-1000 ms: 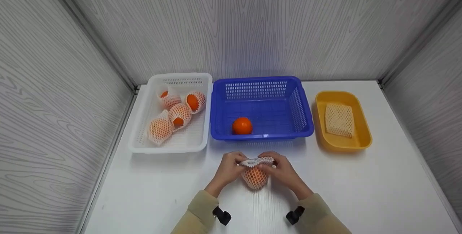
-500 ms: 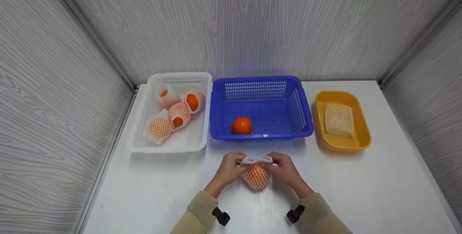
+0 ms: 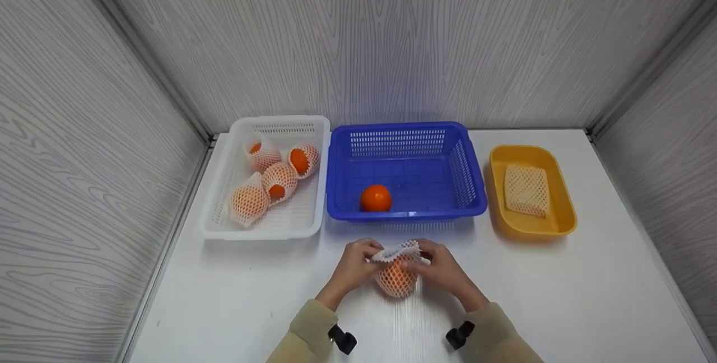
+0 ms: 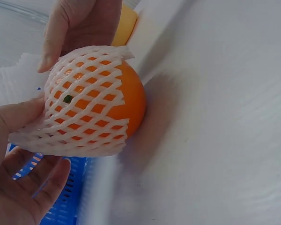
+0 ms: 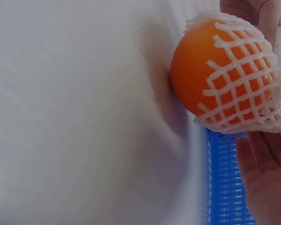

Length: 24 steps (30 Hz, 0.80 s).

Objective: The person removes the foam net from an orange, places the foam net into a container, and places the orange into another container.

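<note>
Lifted at its right rim since earlier, the white foam-net sleeve, pinched by left hand and right hand, partly wraps a round orange fruit before the blue plastic basket's near edge.

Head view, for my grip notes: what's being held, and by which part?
The left hand and right hand hold a white foam net, partly covering an orange, by its loose upper end.

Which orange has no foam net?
The orange in the blue basket: it is bare, while the four in the white basket and the one between the left hand and the right hand wear foam nets.
</note>
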Tool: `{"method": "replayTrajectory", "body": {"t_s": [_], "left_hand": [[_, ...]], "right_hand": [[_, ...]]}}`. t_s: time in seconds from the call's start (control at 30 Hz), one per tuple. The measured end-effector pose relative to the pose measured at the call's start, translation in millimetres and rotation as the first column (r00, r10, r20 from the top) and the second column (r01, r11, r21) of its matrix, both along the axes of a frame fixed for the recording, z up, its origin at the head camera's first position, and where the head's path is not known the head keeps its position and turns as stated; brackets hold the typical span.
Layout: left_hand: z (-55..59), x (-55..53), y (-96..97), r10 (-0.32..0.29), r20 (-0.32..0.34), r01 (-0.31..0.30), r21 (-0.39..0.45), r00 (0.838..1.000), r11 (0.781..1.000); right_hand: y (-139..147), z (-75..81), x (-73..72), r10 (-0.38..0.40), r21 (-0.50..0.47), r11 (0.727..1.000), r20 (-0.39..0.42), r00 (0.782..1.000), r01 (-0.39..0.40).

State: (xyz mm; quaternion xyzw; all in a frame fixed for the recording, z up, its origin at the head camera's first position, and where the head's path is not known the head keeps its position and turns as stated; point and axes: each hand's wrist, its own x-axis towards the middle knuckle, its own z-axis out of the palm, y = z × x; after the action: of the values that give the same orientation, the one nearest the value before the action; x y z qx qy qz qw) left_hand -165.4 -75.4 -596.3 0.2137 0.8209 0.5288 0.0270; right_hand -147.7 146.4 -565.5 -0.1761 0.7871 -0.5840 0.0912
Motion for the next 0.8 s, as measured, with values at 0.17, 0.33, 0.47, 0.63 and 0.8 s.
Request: {"method": "replayTrajectory", "body": {"t_s": [0.17, 0.33, 0.47, 0.63, 0.8], "left_hand": [[0.4, -0.2, 0.4, 0.022, -0.057, -0.022, -0.001, 0.998, 1.0], [0.4, -1.2, 1.1, 0.024, -0.072, -0.024, 0.0, 0.997, 1.0], [0.2, -1.1, 0.8, 0.024, -0.031, -0.024, -0.013, 0.999, 1.0], [-0.6, 0.3, -0.4, 0.021, 0.107, -0.016, -0.047, 0.994, 0.999], [-0.5, 1.0, -0.9, 0.011, 0.175, 0.001, -0.07, 0.984, 0.998]], "right_hand": [[3, -6.8, -2.2, 0.031, 0.014, 0.999, 0.041, 0.999, -0.032], [2, -29.6, -10.2, -0.052, 0.01, 0.999, 0.021, 0.998, 0.052], [1, -35.9, -12.7, -0.11, 0.012, 0.994, -0.019, 0.994, 0.11], [-1, -33.8, -12.6, -0.196, 0.039, 0.98, -0.025, 0.98, 0.197], [-1, -32.8, -12.9, -0.212, 0.042, 0.977, 0.058, 0.975, 0.21]]}}
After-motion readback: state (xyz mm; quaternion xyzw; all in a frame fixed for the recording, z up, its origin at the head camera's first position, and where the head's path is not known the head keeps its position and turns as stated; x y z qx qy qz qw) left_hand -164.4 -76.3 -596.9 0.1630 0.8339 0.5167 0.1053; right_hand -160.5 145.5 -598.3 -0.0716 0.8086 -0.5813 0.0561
